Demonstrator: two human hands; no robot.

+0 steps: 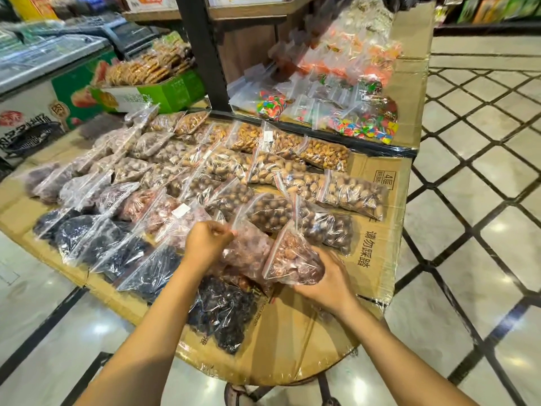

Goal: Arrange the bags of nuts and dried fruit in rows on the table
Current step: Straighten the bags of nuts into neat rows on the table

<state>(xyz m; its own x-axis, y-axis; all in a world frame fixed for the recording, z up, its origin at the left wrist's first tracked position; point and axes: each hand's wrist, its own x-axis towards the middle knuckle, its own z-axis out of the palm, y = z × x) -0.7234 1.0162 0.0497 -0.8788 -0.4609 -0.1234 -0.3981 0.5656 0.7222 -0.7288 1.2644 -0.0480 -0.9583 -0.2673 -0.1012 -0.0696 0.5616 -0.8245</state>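
Observation:
Several clear zip bags of nuts and dried fruit lie in slanted rows on the cardboard-covered table (377, 259). My left hand (206, 243) pinches the top edge of a bag of pinkish-brown dried fruit (248, 250) at the near end of a row. Cupped from below by my right hand (328, 279) is a smaller bag of brown nuts (295, 260), right beside the pinkish-brown one. A bag of dark dried fruit (225, 309) lies just below both, under my left forearm. Hazelnut bags (269, 212) sit directly behind my hands.
A raised shelf behind holds bags of colourful candy (360, 124). A black post (202, 51) rises at the back centre. A green box of biscuits (152, 83) and a freezer (44, 60) stand at the left. Tiled floor (468, 200) lies to the right.

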